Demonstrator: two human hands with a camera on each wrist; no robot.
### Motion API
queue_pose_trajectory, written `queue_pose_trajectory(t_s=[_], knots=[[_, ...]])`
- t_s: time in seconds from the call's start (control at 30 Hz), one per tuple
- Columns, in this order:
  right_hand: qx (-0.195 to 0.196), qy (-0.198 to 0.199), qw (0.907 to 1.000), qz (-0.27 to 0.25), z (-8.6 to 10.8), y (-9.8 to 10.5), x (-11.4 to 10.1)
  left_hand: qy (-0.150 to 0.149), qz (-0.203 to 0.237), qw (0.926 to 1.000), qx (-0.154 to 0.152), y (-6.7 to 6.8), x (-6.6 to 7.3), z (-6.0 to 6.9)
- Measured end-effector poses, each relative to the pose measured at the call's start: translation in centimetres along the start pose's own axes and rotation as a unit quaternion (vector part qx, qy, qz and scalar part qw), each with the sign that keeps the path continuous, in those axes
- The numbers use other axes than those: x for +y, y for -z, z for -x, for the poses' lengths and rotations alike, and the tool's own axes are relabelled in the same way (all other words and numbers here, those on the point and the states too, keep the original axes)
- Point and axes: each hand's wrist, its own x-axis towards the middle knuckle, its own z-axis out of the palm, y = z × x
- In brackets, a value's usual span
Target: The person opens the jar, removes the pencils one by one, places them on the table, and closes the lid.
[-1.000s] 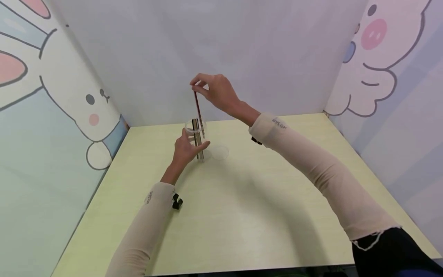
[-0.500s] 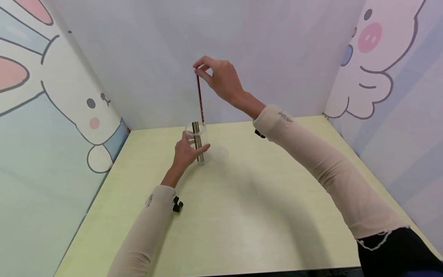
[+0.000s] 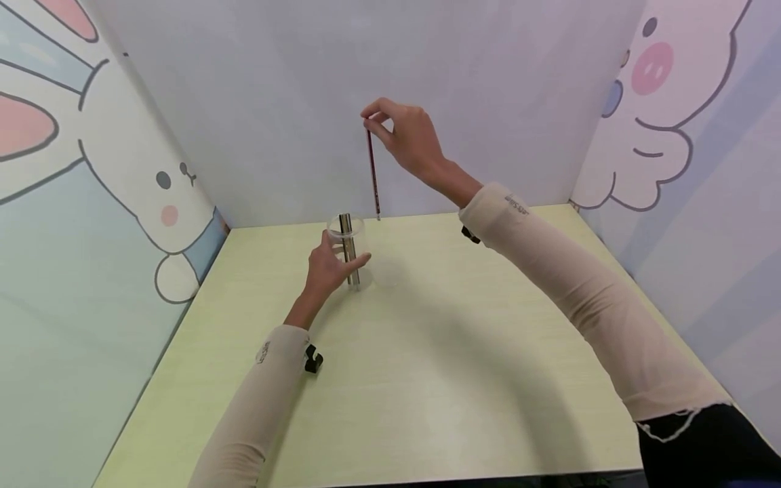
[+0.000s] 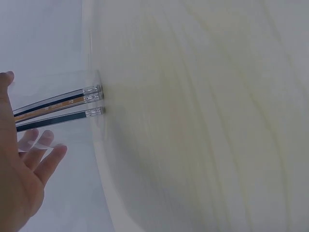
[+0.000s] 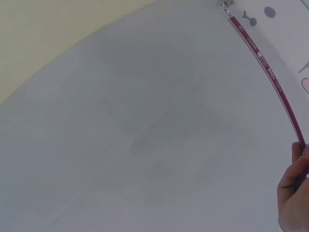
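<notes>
A clear round cup (image 3: 360, 234) stands upright near the table's back, with several dark pencils (image 3: 346, 245) leaning inside. In the left wrist view the pencils (image 4: 63, 103) show their metal ends at the cup's base. My left hand (image 3: 323, 271) grips the cup's side, fingers curved round it. My right hand (image 3: 411, 139) pinches the top of a dark red pencil (image 3: 373, 173), which hangs nearly vertical in the air, right of the cup and above its rim. In the right wrist view the red pencil (image 5: 265, 67) has its metal-and-eraser end away from the hand (image 5: 294, 198).
The pale yellow table (image 3: 390, 379) runs back to a plain light wall (image 3: 274, 102). Side panels carry a cartoon rabbit (image 3: 128, 163) at left and a pink-nosed figure (image 3: 689, 61) at right. A faint clear disc-like patch lies right of the cup.
My right hand has risen and then moved right, drawing the red pencil out of the cup and away from its rim. The left hand stays on the cup.
</notes>
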Motion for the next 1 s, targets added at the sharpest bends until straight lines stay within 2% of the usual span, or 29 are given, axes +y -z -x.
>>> queue_pose_trajectory(t_s=[0.27, 0.57, 1.0], knots=[[-0.039, -0.017, 0.9991, 0.003, 2.2, -1.1, 2.3, 0.005, -0.005, 1.0, 0.002, 0.1, 0.3, 0.0], [-0.082, -0.047, 0.9955, 0.006, 5.8, -3.9, 5.2, 0.018, -0.009, 0.9998, -0.002, 0.5, 0.6, 0.0], [-0.109, -0.079, 0.9909, 0.002, 9.7, -6.4, 7.6, 0.008, -0.012, 0.9999, 0.005, 0.6, 0.2, 0.3]])
